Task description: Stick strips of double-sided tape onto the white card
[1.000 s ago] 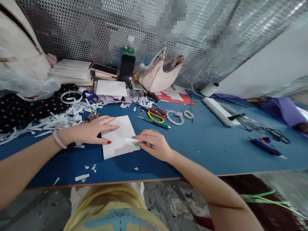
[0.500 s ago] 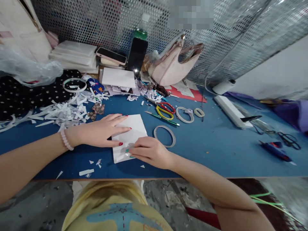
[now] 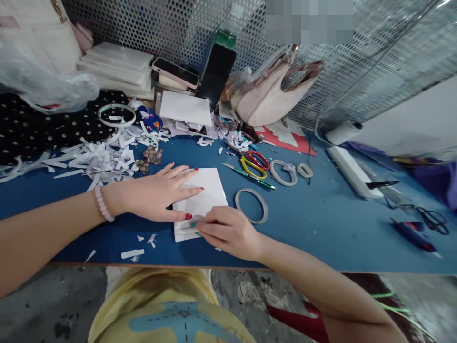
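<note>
A perforated wall stands along the back of the blue worktop; before it are a pink handbag and a tilted black slab, with a green-banded bottle partly hidden behind the slab. Left of these lies a phone, and at the far left a pale backpack, a clear plastic bag and black dotted cloth, with paper shreds strewn along its near side. Scissors with one red and one yellow loop lie beside a green pen. Red paper rests near the handbag. Farther right are a white bar, purple cloth and a blue hand tool
</note>
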`<action>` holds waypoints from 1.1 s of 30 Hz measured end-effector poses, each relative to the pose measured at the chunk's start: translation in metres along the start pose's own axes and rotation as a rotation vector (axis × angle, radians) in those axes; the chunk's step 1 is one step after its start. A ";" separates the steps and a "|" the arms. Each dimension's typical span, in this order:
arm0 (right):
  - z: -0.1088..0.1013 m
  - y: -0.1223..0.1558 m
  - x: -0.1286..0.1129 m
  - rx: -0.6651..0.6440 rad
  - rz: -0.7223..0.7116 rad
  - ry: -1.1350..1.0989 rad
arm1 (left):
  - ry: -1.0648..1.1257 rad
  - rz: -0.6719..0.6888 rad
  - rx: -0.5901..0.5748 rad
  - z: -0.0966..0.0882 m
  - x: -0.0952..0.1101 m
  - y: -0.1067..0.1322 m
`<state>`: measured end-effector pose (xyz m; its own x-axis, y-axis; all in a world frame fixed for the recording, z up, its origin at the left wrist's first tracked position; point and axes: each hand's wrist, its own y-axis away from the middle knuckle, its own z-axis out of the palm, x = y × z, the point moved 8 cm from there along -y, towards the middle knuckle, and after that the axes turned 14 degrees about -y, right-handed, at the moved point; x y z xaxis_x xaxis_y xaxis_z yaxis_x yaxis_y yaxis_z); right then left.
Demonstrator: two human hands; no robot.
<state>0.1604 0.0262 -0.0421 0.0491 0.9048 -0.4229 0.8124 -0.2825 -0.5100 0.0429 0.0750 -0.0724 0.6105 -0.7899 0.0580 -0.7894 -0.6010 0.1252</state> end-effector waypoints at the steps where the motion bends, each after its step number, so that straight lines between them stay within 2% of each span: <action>1: 0.000 0.000 0.000 -0.003 0.000 0.001 | -0.001 -0.001 -0.001 0.000 0.000 0.000; 23: 0.000 0.000 -0.001 -0.012 -0.002 0.011 | -0.066 0.011 -0.016 0.003 0.000 0.000; 33: -0.001 -0.001 -0.001 -0.022 0.000 0.029 | -0.046 0.014 0.016 0.003 0.001 0.002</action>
<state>0.1602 0.0258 -0.0410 0.0657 0.9138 -0.4008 0.8253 -0.2755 -0.4930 0.0419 0.0732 -0.0749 0.5961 -0.8028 0.0142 -0.7990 -0.5914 0.1087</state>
